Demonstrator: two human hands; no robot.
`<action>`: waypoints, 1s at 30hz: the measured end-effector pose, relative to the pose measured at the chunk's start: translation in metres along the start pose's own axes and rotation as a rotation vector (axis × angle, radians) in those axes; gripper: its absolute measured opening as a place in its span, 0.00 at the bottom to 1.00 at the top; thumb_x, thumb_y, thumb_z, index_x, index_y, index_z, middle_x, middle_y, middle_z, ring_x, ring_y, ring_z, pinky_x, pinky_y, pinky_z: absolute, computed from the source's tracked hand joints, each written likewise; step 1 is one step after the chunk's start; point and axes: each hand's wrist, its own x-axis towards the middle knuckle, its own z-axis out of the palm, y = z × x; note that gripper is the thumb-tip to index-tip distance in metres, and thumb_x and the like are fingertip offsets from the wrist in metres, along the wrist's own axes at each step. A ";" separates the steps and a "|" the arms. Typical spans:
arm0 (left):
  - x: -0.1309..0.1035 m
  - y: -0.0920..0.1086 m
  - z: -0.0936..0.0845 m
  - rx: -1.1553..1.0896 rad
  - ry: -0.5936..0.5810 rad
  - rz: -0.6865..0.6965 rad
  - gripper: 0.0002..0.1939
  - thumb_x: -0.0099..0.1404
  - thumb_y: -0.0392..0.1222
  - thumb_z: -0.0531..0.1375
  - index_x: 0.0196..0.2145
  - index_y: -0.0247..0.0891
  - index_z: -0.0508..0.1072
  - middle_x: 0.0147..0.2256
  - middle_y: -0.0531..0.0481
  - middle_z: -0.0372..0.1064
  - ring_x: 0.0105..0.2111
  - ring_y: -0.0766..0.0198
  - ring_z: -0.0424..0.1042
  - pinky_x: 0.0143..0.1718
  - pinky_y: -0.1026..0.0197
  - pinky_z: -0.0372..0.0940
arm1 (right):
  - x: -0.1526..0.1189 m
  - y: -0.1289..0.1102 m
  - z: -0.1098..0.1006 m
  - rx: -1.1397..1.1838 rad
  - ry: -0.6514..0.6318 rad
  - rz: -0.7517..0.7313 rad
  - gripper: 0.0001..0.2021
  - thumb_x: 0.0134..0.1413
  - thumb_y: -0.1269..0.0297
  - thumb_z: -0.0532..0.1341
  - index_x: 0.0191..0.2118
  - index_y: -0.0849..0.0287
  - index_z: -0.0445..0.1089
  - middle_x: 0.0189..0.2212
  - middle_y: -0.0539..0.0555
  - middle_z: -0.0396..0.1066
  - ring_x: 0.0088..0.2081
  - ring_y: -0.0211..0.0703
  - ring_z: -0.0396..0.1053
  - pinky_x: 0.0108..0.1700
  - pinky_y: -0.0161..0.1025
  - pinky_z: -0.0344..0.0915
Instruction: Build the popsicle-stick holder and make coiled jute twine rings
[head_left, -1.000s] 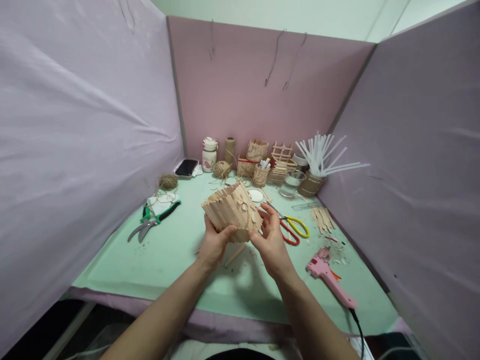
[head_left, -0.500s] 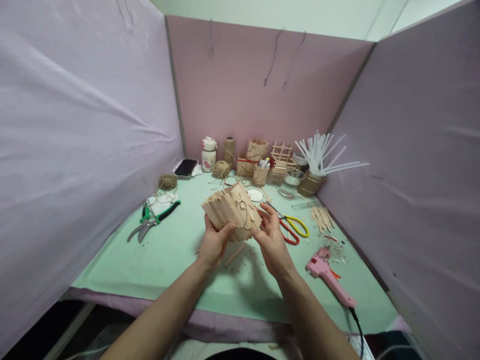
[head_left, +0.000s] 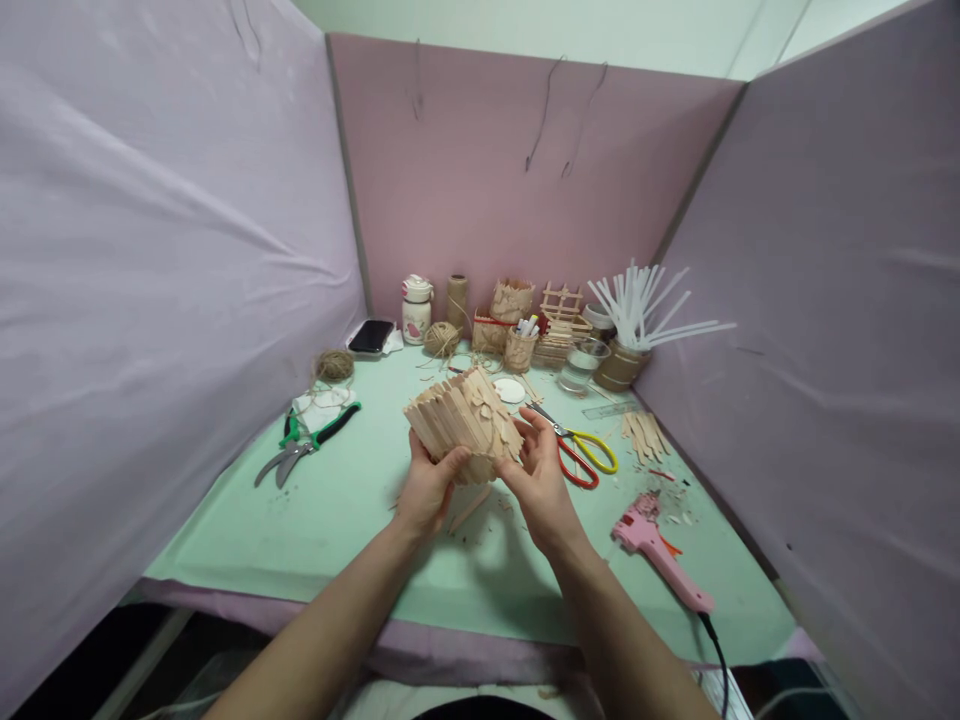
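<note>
A container of pale wooden craft sticks (head_left: 457, 415) is tilted in the air above the table, its right side covered with rough, overlapping wood pieces. My left hand (head_left: 431, 485) grips its lower left side, the thumb across the front and the other fingers mostly hidden behind. At the lower right edge, my right hand (head_left: 540, 480) presses its thumb on the container, with its fingers curled beside the right side. Just right of that hand lie scissors (head_left: 581, 455) with one red and one yellow handle. A loose craft stick (head_left: 470, 508) rests on the table below.
Green-handled pruning shears (head_left: 307, 440) lie at left, near a twine ball (head_left: 334, 365). At right are a pink glue gun (head_left: 660, 555) and wood strips (head_left: 645, 437). Along the back stand a white bottle (head_left: 417, 310), a water bowl (head_left: 583, 365) and a jar of glue sticks (head_left: 622, 365).
My right thumb has slid slightly left along the container's lower edge. The container and my left hand stay nearly where they were.
</note>
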 end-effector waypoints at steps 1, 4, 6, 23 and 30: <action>0.000 0.000 0.000 0.001 0.000 -0.002 0.38 0.45 0.42 0.71 0.51 0.47 0.59 0.51 0.47 0.67 0.49 0.56 0.69 0.47 0.57 0.66 | 0.000 0.001 0.000 -0.001 0.000 -0.002 0.32 0.43 0.66 0.62 0.56 0.53 0.50 0.52 0.57 0.60 0.55 0.46 0.62 0.56 0.47 0.61; 0.001 -0.002 -0.002 -0.005 -0.001 -0.006 0.39 0.45 0.43 0.72 0.52 0.47 0.59 0.51 0.47 0.67 0.49 0.55 0.69 0.47 0.56 0.66 | 0.001 0.004 0.000 -0.001 -0.005 -0.006 0.33 0.43 0.65 0.62 0.56 0.53 0.50 0.53 0.57 0.60 0.55 0.46 0.61 0.56 0.47 0.61; 0.001 -0.003 -0.003 -0.009 -0.003 -0.019 0.39 0.45 0.42 0.71 0.52 0.48 0.59 0.51 0.48 0.67 0.49 0.56 0.69 0.47 0.57 0.66 | 0.001 0.006 0.000 -0.005 -0.011 -0.004 0.33 0.44 0.64 0.63 0.57 0.53 0.49 0.53 0.58 0.59 0.56 0.47 0.61 0.57 0.48 0.60; 0.004 0.007 -0.008 -0.129 0.039 -0.222 0.38 0.44 0.48 0.72 0.52 0.45 0.65 0.49 0.46 0.69 0.48 0.55 0.69 0.42 0.58 0.70 | -0.080 0.014 -0.207 -1.533 0.181 -0.069 0.29 0.44 0.41 0.58 0.40 0.65 0.69 0.40 0.69 0.70 0.44 0.66 0.68 0.47 0.59 0.63; 0.005 0.006 -0.012 -0.136 0.032 -0.226 0.34 0.50 0.49 0.70 0.53 0.44 0.64 0.52 0.44 0.68 0.52 0.52 0.67 0.47 0.51 0.70 | -0.083 0.037 -0.216 -1.589 0.180 0.073 0.32 0.46 0.40 0.55 0.43 0.68 0.68 0.35 0.68 0.71 0.38 0.63 0.70 0.43 0.54 0.65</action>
